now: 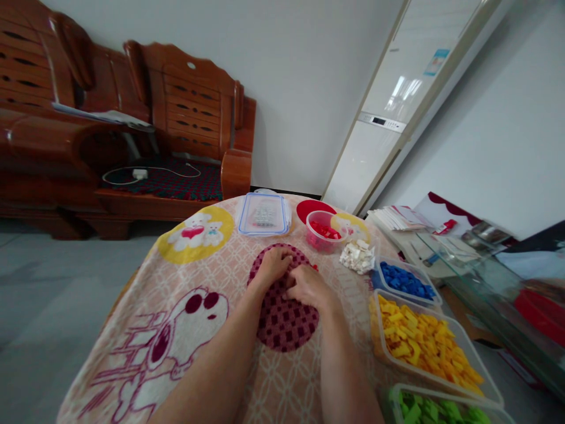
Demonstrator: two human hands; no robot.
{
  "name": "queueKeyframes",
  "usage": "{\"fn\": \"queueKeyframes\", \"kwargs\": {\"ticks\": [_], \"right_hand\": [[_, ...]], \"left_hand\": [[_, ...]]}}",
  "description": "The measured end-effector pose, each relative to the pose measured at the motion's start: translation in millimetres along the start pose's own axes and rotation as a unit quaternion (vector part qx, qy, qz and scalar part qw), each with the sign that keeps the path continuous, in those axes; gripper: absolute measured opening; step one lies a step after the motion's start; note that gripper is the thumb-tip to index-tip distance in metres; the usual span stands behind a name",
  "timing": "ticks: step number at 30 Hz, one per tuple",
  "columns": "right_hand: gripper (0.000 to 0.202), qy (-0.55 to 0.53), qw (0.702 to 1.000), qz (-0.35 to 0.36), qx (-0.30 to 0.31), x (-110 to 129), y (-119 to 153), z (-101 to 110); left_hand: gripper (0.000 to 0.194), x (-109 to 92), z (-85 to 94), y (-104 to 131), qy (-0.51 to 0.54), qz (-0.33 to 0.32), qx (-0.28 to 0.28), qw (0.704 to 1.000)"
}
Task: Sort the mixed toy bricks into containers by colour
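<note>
My left hand [276, 263] rests over the dark red checked circle [289, 330] on the tablecloth, its fingers bent inward. Close beside it on the right, my right hand [305, 285] has its fingers curled together. Whatever either hand holds is too small or hidden to make out. A small red piece [315, 267] shows just past my right hand. Beyond it stands a pink tub [323, 242] with red pieces, next to a heap of white pieces [358, 257]. Further right are boxes of blue pieces [404, 279], yellow pieces [424, 341] and green pieces [435, 409].
A clear lid with a blue rim [263, 214] lies at the table's far edge, near a red round lid [314, 209]. A glass shelf [489, 294] with papers and bowls stands at the right. A wooden bench [189, 118] is behind, at the left.
</note>
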State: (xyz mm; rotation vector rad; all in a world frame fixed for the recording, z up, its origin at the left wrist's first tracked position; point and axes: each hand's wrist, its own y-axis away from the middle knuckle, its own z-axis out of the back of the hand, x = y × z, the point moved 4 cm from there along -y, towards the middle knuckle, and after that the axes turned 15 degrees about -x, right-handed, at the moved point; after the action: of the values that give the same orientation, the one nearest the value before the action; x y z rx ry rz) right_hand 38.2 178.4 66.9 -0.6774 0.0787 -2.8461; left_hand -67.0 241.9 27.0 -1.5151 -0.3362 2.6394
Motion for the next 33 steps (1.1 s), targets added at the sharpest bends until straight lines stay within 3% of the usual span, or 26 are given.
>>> {"fn": "queueKeyframes", "kwargs": {"ticks": [3,6,11,16,18,21,23,25,28,30,31,33], "right_hand": [[0.009,0.088,0.996,0.006,0.008,9,0,-3],[0.008,0.084,0.996,0.009,0.006,9,0,-3],[0.011,-0.026,0.999,-0.002,-0.025,-3,-1,0],[0.011,-0.213,0.966,-0.14,-0.047,-27,1,12],[0.019,-0.284,0.936,-0.18,-0.103,-39,0,23],[0.031,-0.363,0.865,-0.205,-0.278,-65,1,47],[0.037,-0.386,0.789,-0.219,-0.425,-86,7,63],[0.041,-0.372,0.693,-0.245,-0.566,-108,21,77],[0.053,-0.309,0.58,-0.263,-0.706,-130,44,92],[0.058,-0.28,0.551,-0.254,-0.744,-135,52,97],[0.058,-0.277,0.558,-0.249,-0.742,-136,53,98],[0.052,-0.292,0.606,-0.245,-0.699,-133,46,95]], "left_hand": [[0.028,-1,2.2,-2,-0.035,-0.027,-0.011,0.999],[0.029,-2,2.9,-2,-0.044,-0.031,-0.011,0.999],[0.029,-1,0.6,0,-0.006,-0.004,0.001,1.0],[0.03,3,-6.2,2,0.067,0.046,0.034,0.996],[0.028,4,-6.7,3,0.075,0.051,0.029,0.995],[0.028,4,-6.7,3,0.079,0.072,0.024,0.994],[0.028,5,-6.8,3,0.076,0.082,0.022,0.993],[0.028,5,-7.2,2,0.073,0.084,0.022,0.994],[0.028,7,-8.8,2,0.07,0.076,0.024,0.994],[0.027,8,-9.6,1,0.065,0.066,0.023,0.995],[0.027,8,-9.7,1,0.063,0.062,0.021,0.996],[0.027,8,-9.5,1,0.064,0.062,0.02,0.996]]}}
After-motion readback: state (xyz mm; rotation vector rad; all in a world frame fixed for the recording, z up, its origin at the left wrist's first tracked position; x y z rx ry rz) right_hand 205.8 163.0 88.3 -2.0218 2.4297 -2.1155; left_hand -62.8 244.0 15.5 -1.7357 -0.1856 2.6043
